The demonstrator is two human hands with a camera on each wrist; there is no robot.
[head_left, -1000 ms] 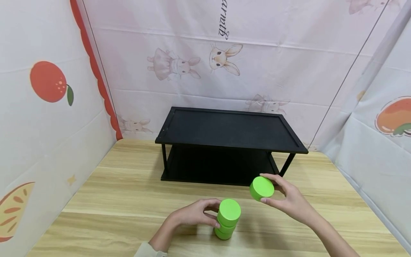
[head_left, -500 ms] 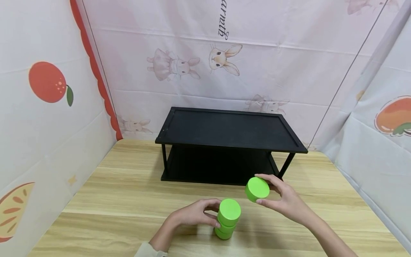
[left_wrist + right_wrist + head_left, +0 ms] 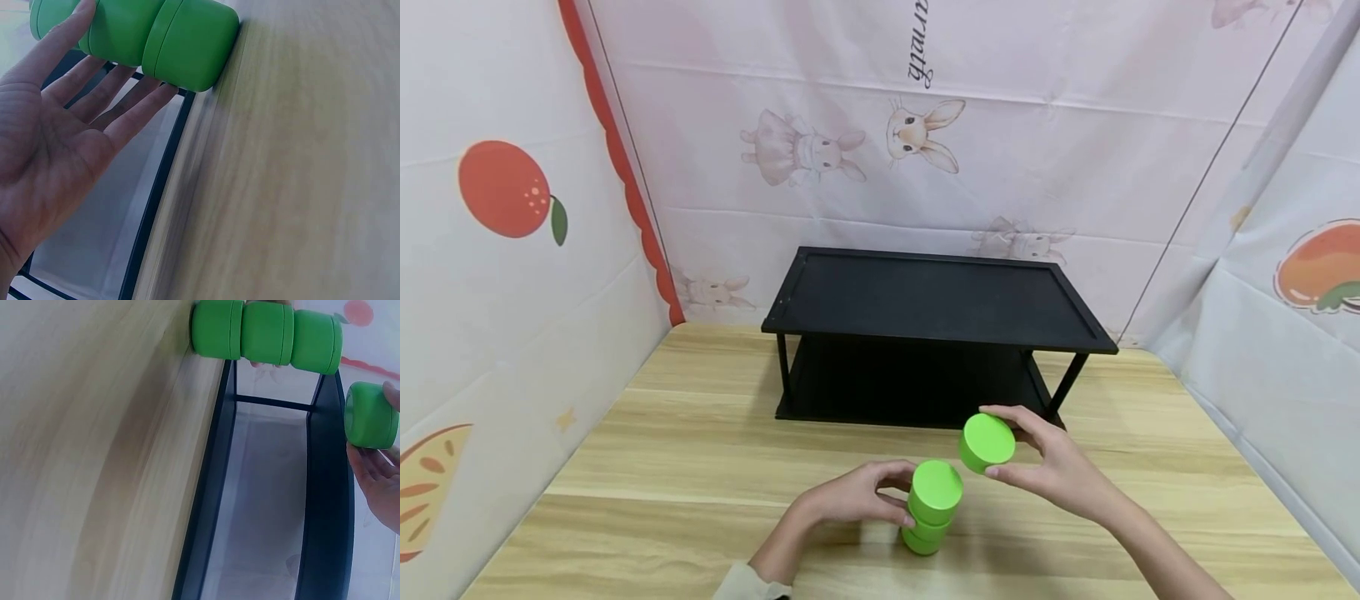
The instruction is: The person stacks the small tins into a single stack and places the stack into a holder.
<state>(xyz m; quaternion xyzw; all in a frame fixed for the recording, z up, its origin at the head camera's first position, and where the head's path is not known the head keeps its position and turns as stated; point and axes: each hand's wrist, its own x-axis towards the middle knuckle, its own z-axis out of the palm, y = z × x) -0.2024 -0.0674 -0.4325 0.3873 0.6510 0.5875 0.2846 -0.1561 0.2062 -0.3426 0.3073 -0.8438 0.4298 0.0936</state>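
The right hand has its grip pinching a green container, tilted, aloft near the green stack but apart from it; the left hand holds that three-piece stack between thumb and fingers; the stack stands upright on the wooden table; behind sits a black two-tier rack, then rabbit-print cloth.

Your right hand is farther from the bench's right edge than a second ago, shifting step by step toward the left edge. The green container you pinch there travels with it, so its gap to the stacked green containers is narrower now.
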